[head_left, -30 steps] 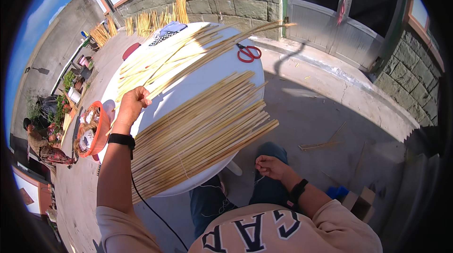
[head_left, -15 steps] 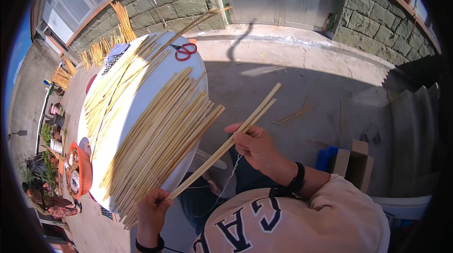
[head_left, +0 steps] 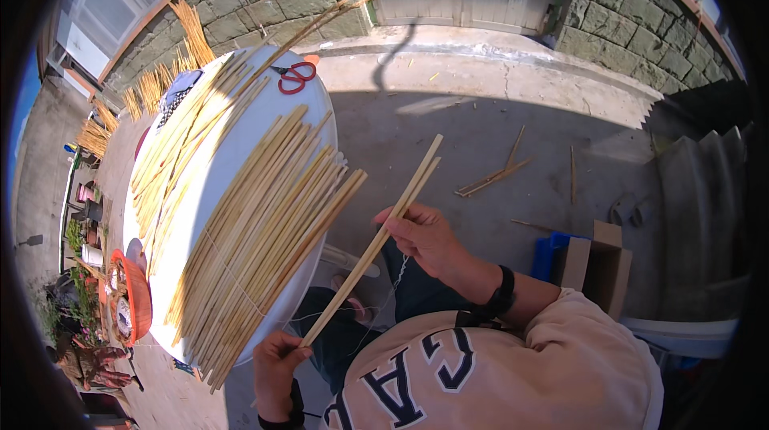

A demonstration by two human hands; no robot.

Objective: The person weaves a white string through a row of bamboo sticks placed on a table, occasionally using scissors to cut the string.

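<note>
Two pale straw stalks (head_left: 350,279) lie side by side on a slant, pinched between both my hands. My left hand (head_left: 276,367) is closed on their lower ends, just off the table's near edge. Farther up, my right hand (head_left: 430,242) grips them between thumb and fingers, leaving the upper ends free. A thin white string (head_left: 394,292) hangs by my right hand and runs toward the table. To the left, a row of similar stalks (head_left: 255,242) lies close together on the white round table (head_left: 250,93), with white thread across it.
Red-handled scissors (head_left: 297,77) and loose longer stalks (head_left: 188,137) lie farther back on the table. An orange basin (head_left: 136,299) stands at its left edge. On the right are an open cardboard box (head_left: 606,270) and a blue container (head_left: 551,258). Broken stalks (head_left: 493,179) litter the ground.
The two held stalks have turned a little more upright. My left hand has moved right and slightly down, away from the row. The whole view has shifted slightly.
</note>
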